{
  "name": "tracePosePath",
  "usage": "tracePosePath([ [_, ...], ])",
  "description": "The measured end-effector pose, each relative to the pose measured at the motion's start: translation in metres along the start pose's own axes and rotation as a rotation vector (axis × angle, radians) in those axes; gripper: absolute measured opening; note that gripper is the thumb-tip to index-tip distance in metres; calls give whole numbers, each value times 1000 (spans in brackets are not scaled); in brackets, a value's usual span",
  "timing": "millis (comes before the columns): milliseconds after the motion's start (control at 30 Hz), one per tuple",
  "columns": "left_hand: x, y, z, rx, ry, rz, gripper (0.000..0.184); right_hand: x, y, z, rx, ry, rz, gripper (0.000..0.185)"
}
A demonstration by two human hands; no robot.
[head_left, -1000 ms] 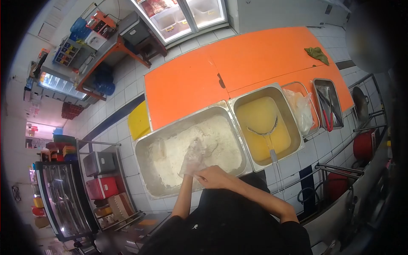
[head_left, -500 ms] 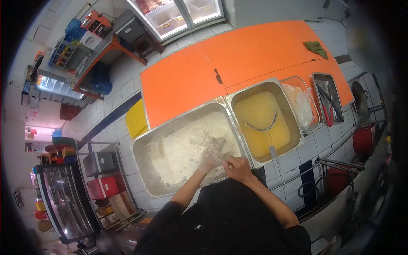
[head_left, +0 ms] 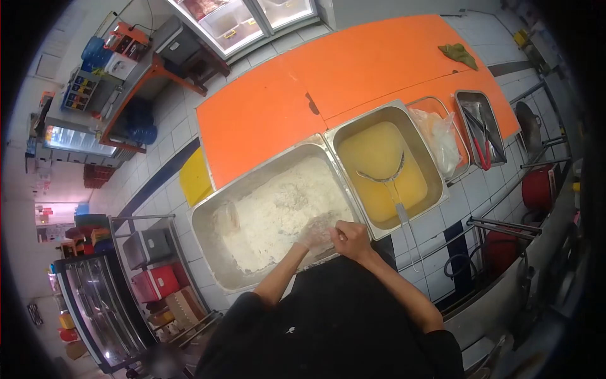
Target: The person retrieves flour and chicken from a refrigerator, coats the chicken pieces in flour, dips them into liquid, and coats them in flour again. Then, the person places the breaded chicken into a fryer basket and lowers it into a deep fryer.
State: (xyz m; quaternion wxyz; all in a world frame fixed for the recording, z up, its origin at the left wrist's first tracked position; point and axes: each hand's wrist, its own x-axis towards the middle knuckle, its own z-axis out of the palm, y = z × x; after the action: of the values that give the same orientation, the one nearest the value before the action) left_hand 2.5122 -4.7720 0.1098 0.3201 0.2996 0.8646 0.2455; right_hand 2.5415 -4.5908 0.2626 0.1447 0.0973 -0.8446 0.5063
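Note:
A floury, see-through glove covers my left hand (head_left: 317,231), which is low over the near right part of a steel pan (head_left: 201,222). Its fingers look stretched out, though they are somewhat blurred. Bare and closed, my right hand (head_left: 353,240) is right beside the left fingers at the pan's near right edge; what it pinches, if anything, is too small to make out. White flour (head_left: 271,218) with small lumps covers the pan's bottom. A pale, translucent thing (head_left: 227,216) lies at the flour's left end.
A second steel pan (head_left: 435,183) adjoins on the right, holding yellowish liquid (head_left: 379,151) and a wire strainer (head_left: 391,180). Farther right are a plastic bag (head_left: 445,148) and red-handled tongs (head_left: 483,148) in a tray. Behind stretches an orange table (head_left: 265,114) with a green cloth (head_left: 459,55).
My left hand has turned and flattened beside my right hand, which stays closed. The whole view has shifted slightly, with the pans a little higher and farther left.

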Motion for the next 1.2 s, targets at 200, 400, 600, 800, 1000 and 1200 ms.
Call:
tracePosePath([
  [200,-3,24,-38,17,139,-109,43,0,3,3,24,15,10,24],
  [400,-20,60,-110,387,690,-174,37,2,-2,-5,-65,-91,23,22],
  [600,-66,-16,-33,337,16,-372,32,1,0,-2,-29,-21,-5,25],
  [800,-20,-5,30,-152,105,15,31,-1,3,0,-36,-33,-47,22],
  [1000,29,17,22,-549,129,9,26,3,-4,1,-17,39,-14,24],
  [1200,-9,16,-68,-109,541,-282,26,1,-2,0,-23,39,8,28],
])
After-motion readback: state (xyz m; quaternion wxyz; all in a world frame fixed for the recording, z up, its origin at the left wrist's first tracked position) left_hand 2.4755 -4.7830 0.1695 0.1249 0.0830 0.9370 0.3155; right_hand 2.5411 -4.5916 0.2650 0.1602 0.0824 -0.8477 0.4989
